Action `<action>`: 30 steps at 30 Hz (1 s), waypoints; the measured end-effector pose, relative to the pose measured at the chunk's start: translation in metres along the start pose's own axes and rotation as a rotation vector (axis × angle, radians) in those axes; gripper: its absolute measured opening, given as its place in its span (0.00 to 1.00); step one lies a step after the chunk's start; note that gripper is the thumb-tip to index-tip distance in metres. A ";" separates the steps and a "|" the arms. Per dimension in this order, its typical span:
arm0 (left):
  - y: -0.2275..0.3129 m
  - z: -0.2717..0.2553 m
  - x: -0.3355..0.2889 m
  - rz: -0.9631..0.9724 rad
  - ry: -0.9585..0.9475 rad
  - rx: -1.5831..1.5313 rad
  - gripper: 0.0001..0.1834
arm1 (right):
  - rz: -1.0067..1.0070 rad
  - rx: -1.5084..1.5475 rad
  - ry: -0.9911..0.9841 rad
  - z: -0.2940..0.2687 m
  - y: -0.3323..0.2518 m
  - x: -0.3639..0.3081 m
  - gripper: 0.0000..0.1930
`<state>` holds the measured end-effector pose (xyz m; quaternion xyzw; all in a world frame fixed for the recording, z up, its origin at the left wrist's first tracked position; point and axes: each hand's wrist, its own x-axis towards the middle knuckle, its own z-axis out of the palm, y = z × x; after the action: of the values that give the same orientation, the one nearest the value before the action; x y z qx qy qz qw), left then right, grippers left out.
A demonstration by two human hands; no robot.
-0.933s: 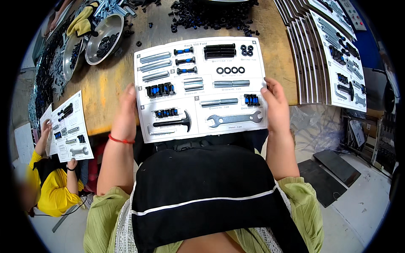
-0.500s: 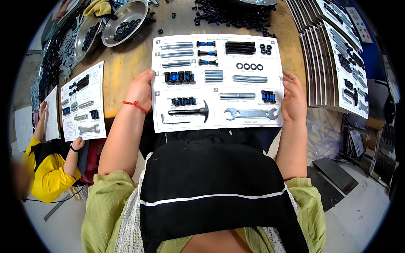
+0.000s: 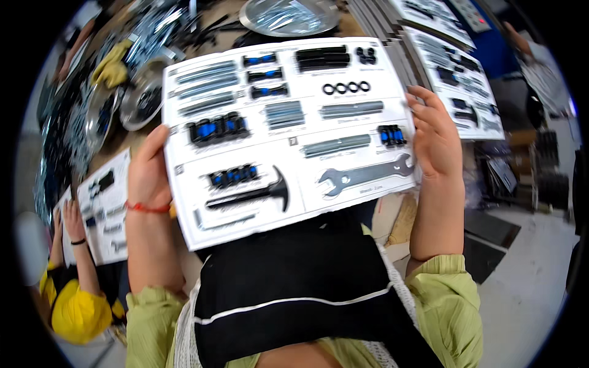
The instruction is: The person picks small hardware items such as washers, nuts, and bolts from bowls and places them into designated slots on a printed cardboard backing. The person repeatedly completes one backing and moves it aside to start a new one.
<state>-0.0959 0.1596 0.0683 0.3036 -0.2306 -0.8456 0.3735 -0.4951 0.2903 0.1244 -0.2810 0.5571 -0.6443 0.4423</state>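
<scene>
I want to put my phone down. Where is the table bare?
Only small patches of bare wood show: one between the silver dish and the stacked sheets, one between the steel bowls and the co-worker's sheet. Upper left is crowded with metal parts; the held card hides more of the table.

Big printed sheet (image 3: pixel 296 136) blocks the table's (image 3: pixel 351 26) near edge, bowls (image 3: pixel 132 110) crowd the left edge (messy!), stacked cards (image 3: pixel 454 76) hog the right; open air's outside the right hand (image 3: pixel 437 132).
</scene>
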 end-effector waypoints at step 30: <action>-0.200 0.352 0.250 -0.152 -0.154 0.115 0.14 | 0.031 -0.352 0.555 -0.374 -0.174 0.178 0.37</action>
<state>-0.5693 0.1465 0.1093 0.2753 -0.2831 -0.8777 0.2715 -0.9396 0.3062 0.1862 -0.1582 0.7635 -0.5832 0.2279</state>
